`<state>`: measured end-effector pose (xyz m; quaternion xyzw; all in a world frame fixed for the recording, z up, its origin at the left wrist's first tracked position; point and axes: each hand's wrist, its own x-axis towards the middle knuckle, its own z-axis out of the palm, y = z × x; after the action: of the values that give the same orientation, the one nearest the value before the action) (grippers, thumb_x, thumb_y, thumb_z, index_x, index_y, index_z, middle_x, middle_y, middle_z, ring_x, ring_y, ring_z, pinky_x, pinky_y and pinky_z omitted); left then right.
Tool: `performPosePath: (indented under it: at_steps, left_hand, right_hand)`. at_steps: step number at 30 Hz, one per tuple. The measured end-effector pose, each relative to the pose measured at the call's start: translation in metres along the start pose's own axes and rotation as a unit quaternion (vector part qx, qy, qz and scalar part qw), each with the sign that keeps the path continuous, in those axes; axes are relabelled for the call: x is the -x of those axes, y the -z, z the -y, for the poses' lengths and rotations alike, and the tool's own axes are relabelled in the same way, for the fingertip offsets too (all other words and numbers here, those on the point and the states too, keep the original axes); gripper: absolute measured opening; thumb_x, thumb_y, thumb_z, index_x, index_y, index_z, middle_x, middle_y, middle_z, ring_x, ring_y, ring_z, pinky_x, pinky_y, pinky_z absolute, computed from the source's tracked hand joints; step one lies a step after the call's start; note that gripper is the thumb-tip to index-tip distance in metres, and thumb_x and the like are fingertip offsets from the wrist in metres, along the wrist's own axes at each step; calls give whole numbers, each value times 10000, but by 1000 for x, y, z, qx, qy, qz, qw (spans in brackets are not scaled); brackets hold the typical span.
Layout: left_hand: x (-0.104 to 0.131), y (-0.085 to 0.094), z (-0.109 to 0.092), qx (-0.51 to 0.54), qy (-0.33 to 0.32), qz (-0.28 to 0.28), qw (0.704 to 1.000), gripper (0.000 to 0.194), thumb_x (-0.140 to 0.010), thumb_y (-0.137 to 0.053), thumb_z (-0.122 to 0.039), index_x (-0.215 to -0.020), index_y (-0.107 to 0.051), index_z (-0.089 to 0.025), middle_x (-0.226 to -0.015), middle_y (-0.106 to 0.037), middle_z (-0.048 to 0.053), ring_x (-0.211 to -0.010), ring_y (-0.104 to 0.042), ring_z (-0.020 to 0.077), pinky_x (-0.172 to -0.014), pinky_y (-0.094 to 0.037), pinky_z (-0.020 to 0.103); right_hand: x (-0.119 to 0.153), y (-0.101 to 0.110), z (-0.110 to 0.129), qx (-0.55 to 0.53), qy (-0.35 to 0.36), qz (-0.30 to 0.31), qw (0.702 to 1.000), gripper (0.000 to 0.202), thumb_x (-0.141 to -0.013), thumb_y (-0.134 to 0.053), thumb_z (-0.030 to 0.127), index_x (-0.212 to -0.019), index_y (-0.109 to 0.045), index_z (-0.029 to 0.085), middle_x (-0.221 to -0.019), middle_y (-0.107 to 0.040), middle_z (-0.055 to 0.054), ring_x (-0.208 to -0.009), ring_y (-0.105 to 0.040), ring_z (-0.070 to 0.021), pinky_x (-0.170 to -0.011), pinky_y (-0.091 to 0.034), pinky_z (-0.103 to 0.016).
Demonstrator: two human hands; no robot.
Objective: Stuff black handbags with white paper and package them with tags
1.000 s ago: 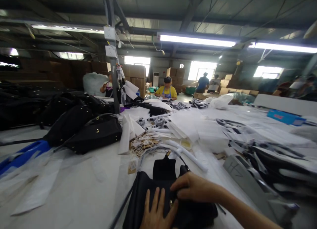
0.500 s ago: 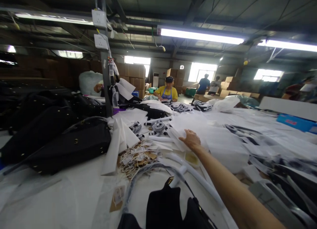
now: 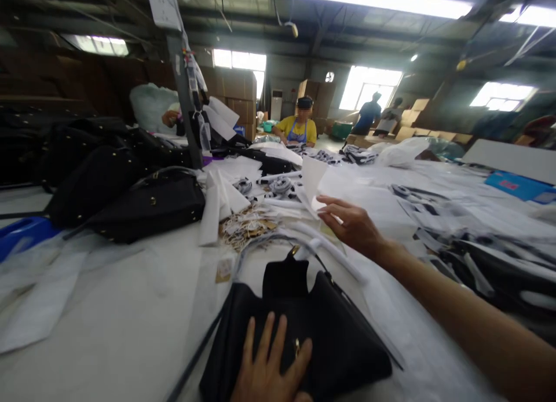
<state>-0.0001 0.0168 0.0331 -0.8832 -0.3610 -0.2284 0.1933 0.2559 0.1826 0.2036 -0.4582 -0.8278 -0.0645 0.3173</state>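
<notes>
A black handbag (image 3: 343, 338) lies at the bottom middle, its flap raised and its wrapped handle arching away from me. My left hand (image 3: 271, 361) rests flat on the bag's front with fingers spread, beside a small gold clasp (image 3: 297, 347). Farther out and to the right, my right hand (image 3: 347, 219) pinches the edge of a white sheet (image 3: 313, 175), which stands up from a stack of white sheets (image 3: 369, 196). Between bag and stack runs a white wrapped tube (image 3: 334, 251). Left of it sits a heap of tags with strings (image 3: 247, 225).
Several black bags (image 3: 152, 208) lie at the left near a blue object (image 3: 26, 234). A metal post (image 3: 185, 83) rises behind them. A person in yellow (image 3: 299, 127) sits across the table. Black and wrapped parts (image 3: 490, 269) lie at right.
The view has tilted down, showing more of the handbag. My left hand has come into view on the bag. My right hand has closed on a sheet and lifted its edge.
</notes>
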Motion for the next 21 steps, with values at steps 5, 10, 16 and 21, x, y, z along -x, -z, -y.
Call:
performPosePath:
  at_steps: [5,10,16,21]
  left_hand:
    - [-11,33,-6,79,52,62,994,643,-886,-652,-409,-1461,-409,-258,-1389,-572,148,-1274,-540,368,-1000,-465,613]
    - [-3,41,-13,144,57,39,987,234,-949,-572,-327,-1122,-661,-196,-1126,-716,100,-1034,-684,253,-888,-555,391]
    - [36,75,-4,102,62,-84,989,265,-964,-501,-138,-1197,-614,-191,-1082,-727,67,-1024,-676,212,-967,-499,409]
    - [33,119,3,133,62,-159,976,234,-933,-566,-125,-1152,-616,-191,-1124,-712,52,-1152,-612,186,-1053,-441,361]
  right_hand:
    - [99,11,114,-112,137,240,955,253,-977,-430,165,-1044,-674,163,-1289,-653,-116,-1297,-540,-213,-1098,-453,-373]
    - [149,-13,142,-85,67,316,943,437,-972,-505,252,-1404,-498,185,-1461,-522,-119,-1380,-445,-268,-1158,-357,-479]
    - [147,-9,144,-69,59,382,920,590,-992,-448,511,-1524,-363,269,-1588,-337,-57,-1466,-286,-296,-1210,-208,-499]
    - [147,-10,142,-88,88,395,910,709,-937,-522,581,-1541,-320,268,-1597,-315,-70,-1481,-243,-306,-1208,-189,-501]
